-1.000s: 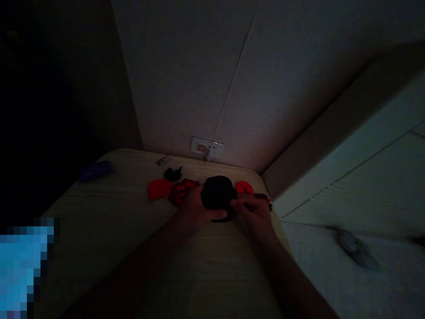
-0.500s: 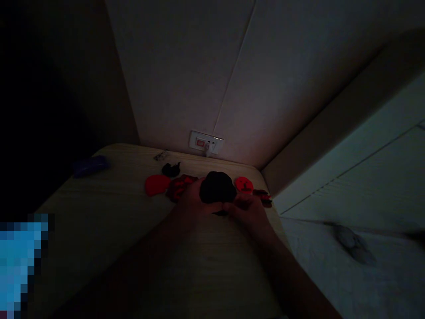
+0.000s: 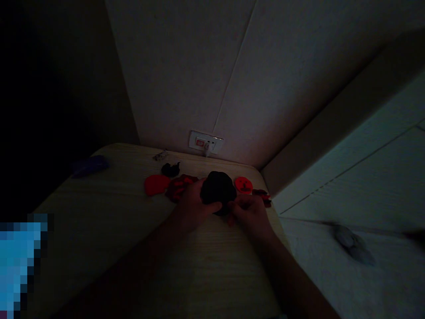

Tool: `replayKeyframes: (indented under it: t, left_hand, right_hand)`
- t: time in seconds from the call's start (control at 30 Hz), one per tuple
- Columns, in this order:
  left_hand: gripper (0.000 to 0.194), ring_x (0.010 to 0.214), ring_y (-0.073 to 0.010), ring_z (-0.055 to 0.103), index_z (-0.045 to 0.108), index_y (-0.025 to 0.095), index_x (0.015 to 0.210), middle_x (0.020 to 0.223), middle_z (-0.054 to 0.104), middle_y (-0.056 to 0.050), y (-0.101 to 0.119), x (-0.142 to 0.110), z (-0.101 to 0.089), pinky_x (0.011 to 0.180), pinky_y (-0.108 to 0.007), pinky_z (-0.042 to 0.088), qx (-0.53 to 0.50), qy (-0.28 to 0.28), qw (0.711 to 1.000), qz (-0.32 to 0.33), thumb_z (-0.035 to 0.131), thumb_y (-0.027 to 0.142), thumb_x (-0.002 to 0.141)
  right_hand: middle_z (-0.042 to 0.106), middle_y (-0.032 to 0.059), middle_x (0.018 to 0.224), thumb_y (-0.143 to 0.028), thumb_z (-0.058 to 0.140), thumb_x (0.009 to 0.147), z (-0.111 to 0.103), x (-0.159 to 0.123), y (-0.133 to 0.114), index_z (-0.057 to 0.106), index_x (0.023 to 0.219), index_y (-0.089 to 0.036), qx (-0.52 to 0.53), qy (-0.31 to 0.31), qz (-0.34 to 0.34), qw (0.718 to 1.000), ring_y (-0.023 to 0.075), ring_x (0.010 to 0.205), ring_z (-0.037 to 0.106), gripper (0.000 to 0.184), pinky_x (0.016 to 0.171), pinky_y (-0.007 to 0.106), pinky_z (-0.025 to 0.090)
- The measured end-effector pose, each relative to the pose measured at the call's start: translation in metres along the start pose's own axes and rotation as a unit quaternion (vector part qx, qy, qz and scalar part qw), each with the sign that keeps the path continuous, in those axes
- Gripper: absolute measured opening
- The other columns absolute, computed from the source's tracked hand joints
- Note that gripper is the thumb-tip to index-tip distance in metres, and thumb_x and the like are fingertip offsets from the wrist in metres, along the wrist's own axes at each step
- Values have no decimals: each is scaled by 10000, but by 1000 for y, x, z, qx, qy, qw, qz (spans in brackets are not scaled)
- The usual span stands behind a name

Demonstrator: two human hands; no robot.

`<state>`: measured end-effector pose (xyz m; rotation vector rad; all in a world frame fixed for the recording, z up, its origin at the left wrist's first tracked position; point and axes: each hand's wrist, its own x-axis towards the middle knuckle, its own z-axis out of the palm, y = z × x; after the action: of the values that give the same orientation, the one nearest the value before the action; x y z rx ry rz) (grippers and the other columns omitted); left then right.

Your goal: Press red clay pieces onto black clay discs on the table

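Both of my hands are at a black, rounded, flat piece with a lobed edge (image 3: 218, 188), which looks soft like modelling clay, though the dim light hides its texture. My left hand (image 3: 194, 206) grips it from the left, its thumb lying over the near edge. At the lower right edge, my right hand (image 3: 250, 215) has its fingers pinched together on the rim. A red disc with dark face-like marks (image 3: 243, 185) lies just beyond the right hand. Partly behind the left hand is a dark red piece with brighter red patches (image 3: 177, 188).
The wooden table (image 3: 166, 274) also bears a plain red piece (image 3: 156, 185), a black scrap (image 3: 171, 169), a crumpled wrapper (image 3: 161, 155), a purple packet (image 3: 90, 166) and a red-and-black strip (image 3: 262, 197). A wall socket (image 3: 206, 142) with a plug stands behind.
My left thumb has drawn back from the right fingers, showing more of the black piece's near edge. My right fingers have shifted slightly along that edge, still pinched.
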<state>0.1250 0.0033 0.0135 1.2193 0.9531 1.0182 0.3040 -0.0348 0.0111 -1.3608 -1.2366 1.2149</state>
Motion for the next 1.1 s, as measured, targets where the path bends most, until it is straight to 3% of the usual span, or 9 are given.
replayKeyframes:
  t: [0.23,0.37,0.67,0.93,1.1]
  left_hand:
    - [564,1042,-290,716,662,154,1133,1112,754,-110,-1,1,-1,935,-442,563,-16,1,1000,4,806,147,588]
    - [540,1009,-288,723,668,149,1108,1077,760,-102,0,1,0,912,-439,569,-25,-4,1000,5,797,141,584]
    - [530,971,-277,727,664,148,1096,1042,764,-96,-2,2,-1,886,-424,570,-31,5,1000,0,799,148,583]
    - [478,918,-270,730,670,152,1027,976,763,-80,2,1,1,845,-421,580,-33,24,999,-10,790,119,565]
    - [522,973,-280,729,661,150,1080,1055,765,-113,-2,0,1,891,-433,570,-64,7,998,-28,841,191,591]
  right_hand:
    - [701,16,493,-407,914,664,-1,1,-3,648,610,-175,28,-43,5,999,136,390,630,357,406,208,500]
    - [732,39,550,-449,858,755,-5,0,-1,682,639,-159,26,-68,1,997,138,434,666,359,439,212,533]
    - [786,74,687,-482,806,816,-8,-2,-8,717,737,-140,75,-128,32,988,154,509,722,362,507,237,600]
    - [767,47,640,-431,881,736,-11,0,-4,723,750,-150,70,-90,12,993,159,517,720,323,512,248,605]
    - [764,53,643,-439,867,756,-10,-2,-4,731,730,-149,60,-87,-3,994,149,506,706,321,512,250,598]
